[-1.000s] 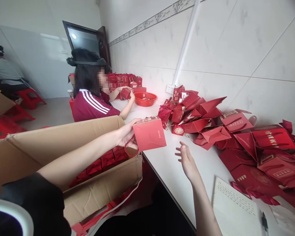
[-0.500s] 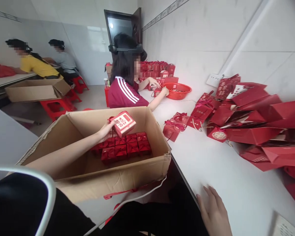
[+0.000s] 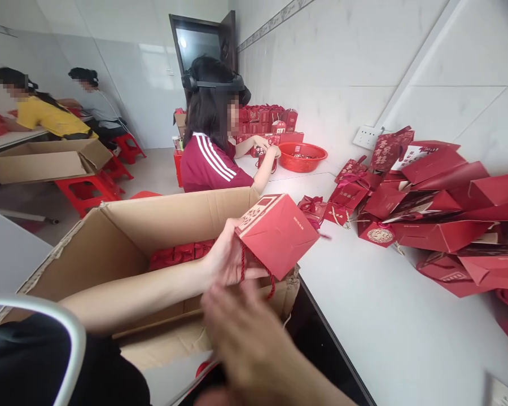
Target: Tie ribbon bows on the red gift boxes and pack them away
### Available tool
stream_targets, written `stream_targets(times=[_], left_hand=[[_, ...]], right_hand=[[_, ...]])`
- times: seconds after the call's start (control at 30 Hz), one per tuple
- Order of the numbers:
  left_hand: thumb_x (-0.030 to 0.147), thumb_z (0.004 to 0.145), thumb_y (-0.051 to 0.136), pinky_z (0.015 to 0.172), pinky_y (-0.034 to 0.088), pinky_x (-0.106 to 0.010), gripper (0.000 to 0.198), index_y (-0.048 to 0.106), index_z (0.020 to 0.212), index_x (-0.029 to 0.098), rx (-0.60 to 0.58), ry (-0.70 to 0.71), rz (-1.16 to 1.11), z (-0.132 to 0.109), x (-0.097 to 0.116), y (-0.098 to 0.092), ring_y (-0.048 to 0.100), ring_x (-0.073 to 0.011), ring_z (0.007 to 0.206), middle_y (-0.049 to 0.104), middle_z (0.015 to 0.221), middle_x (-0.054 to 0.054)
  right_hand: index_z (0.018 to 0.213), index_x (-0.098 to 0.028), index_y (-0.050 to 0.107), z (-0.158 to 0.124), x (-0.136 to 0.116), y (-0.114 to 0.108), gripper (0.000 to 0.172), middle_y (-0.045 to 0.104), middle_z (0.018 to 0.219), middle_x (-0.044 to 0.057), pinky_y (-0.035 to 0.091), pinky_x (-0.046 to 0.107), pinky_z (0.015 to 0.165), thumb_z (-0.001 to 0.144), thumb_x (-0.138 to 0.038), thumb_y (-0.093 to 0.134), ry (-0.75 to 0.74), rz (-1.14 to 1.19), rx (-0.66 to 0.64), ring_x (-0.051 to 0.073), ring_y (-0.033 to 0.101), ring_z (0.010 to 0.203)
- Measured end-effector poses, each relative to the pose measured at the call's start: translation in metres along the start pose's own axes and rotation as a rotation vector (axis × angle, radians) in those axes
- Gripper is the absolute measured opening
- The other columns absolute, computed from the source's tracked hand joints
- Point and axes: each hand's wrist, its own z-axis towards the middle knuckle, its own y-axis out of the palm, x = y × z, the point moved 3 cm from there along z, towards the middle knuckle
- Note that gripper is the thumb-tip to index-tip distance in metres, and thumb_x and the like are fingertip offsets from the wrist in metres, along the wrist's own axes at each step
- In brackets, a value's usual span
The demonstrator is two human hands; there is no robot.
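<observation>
My left hand [image 3: 226, 256] grips a red gift box [image 3: 279, 234] with a twisted red cord handle and pale printing on one side. The box is tilted above the near right corner of a large cardboard carton [image 3: 186, 206]. Just below it, my right hand [image 3: 245, 332] is smeared by motion, close to the left hand and the cord. Whether it touches either, I cannot tell. Down inside the carton lie more red boxes [image 3: 180, 254], partly hidden behind my left forearm.
A white table [image 3: 406, 316] runs along the right, with piled red gift boxes [image 3: 444, 208] against the wall. Farther back, a co-worker in a maroon shirt [image 3: 214, 160] handles a small item beside a red basin [image 3: 303, 157]. Two people sit at far left near red stools [image 3: 87, 192].
My left hand has lifted the red gift box out of the carton, rightward and closer to me. My right hand has left the table and moved left beneath the box.
</observation>
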Motion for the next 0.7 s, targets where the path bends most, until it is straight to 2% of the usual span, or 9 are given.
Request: stream_targets(times=[0.07, 0.13, 0.23, 0.27, 0.4, 0.47, 0.53, 0.6, 0.7], left_hand=[[0.053, 0.077, 0.04, 0.075, 0.053, -0.034, 0.04, 0.051, 0.105, 0.026, -0.007, -0.031, 0.015, 0.003, 0.0, 0.0, 0.061, -0.0197, 0.084, 0.064, 0.092, -0.002], [0.053, 0.076, 0.041, 0.072, 0.054, -0.032, 0.04, 0.052, 0.102, 0.024, -0.01, -0.061, 0.024, 0.005, 0.0, 0.001, 0.062, -0.0192, 0.08, 0.065, 0.088, -0.002], [0.053, 0.076, 0.042, 0.066, 0.053, -0.028, 0.041, 0.053, 0.1, 0.022, -0.014, -0.052, 0.068, 0.007, -0.002, 0.006, 0.062, -0.0185, 0.075, 0.065, 0.084, -0.002], [0.055, 0.077, 0.039, 0.065, 0.053, -0.029, 0.043, 0.053, 0.102, 0.022, -0.023, -0.032, 0.106, 0.007, -0.003, 0.008, 0.063, -0.0191, 0.076, 0.065, 0.085, -0.003], [0.061, 0.074, 0.045, 0.073, 0.053, -0.037, 0.06, 0.042, 0.119, 0.022, -0.099, 0.333, 0.449, 0.011, 0.004, 0.009, 0.062, -0.0233, 0.089, 0.061, 0.105, -0.007], [0.053, 0.064, 0.065, 0.084, 0.05, -0.043, 0.075, 0.035, 0.125, 0.023, -0.133, 0.664, 0.796, 0.01, 0.009, 0.006, 0.058, -0.0271, 0.1, 0.054, 0.117, -0.011], [0.042, 0.055, 0.076, 0.089, 0.047, -0.049, 0.087, 0.033, 0.128, 0.023, -0.135, 0.925, 1.166, 0.006, 0.01, 0.002, 0.051, -0.032, 0.11, 0.047, 0.124, -0.014], [0.038, 0.054, 0.078, 0.088, 0.047, -0.052, 0.093, 0.029, 0.131, 0.023, -0.111, 1.035, 1.427, 0.005, 0.007, -0.002, 0.047, -0.0349, 0.115, 0.042, 0.128, -0.017], [0.035, 0.06, 0.075, 0.085, 0.051, -0.05, 0.098, 0.015, 0.137, 0.027, -0.103, 1.14, 1.588, 0.001, 0.004, -0.003, 0.045, -0.0337, 0.118, 0.037, 0.13, -0.018]], right_hand=[[0.095, -0.009, 0.064, -0.005, -0.009, -0.006, 0.023, 0.071, 0.102, 0.006, 0.032, 0.026, 0.109, 0.086, -0.013, 0.044, -0.143, 0.131, -0.02, 0.014, 0.06, 0.106], [0.1, -0.007, 0.062, -0.007, -0.004, -0.023, 0.026, 0.07, 0.104, 0.009, 0.033, 0.033, 0.11, 0.088, -0.021, 0.044, -0.11, 0.073, 0.042, 0.018, 0.054, 0.116], [0.112, 0.001, 0.056, -0.005, 0.012, -0.045, 0.05, 0.06, 0.118, 0.023, 0.028, 0.051, 0.108, 0.088, -0.042, 0.046, 0.163, -0.123, 0.143, 0.031, 0.034, 0.132], [0.111, -0.001, 0.058, -0.005, 0.012, -0.045, 0.05, 0.061, 0.117, 0.022, 0.031, 0.051, 0.107, 0.087, -0.044, 0.047, 0.171, -0.117, 0.111, 0.031, 0.039, 0.129], [0.081, -0.023, 0.063, -0.022, 0.002, -0.039, 0.027, 0.072, 0.079, -0.005, 0.055, 0.021, 0.084, 0.093, -0.034, 0.042, 0.077, 0.147, -0.034, 0.011, 0.068, 0.078], [0.077, -0.022, 0.061, -0.039, 0.006, -0.05, 0.032, 0.071, 0.071, -0.002, 0.06, 0.026, 0.064, 0.094, -0.027, 0.035, 0.204, 0.172, 0.13, 0.015, 0.068, 0.073], [0.073, -0.019, 0.06, -0.06, 0.015, -0.07, 0.036, 0.065, 0.063, 0.003, 0.055, 0.033, 0.049, 0.093, -0.015, 0.029, 0.321, 0.208, 0.442, 0.018, 0.065, 0.058], [0.067, -0.017, 0.059, -0.08, 0.022, -0.086, 0.037, 0.059, 0.058, 0.003, 0.047, 0.033, 0.042, 0.09, -0.009, 0.031, 0.365, 0.209, 0.678, 0.016, 0.057, 0.047], [0.065, -0.016, 0.06, -0.098, 0.03, -0.095, 0.035, 0.057, 0.059, 0.003, 0.044, 0.034, 0.046, 0.089, -0.009, 0.035, 0.47, 0.156, 0.757, 0.017, 0.056, 0.052]])
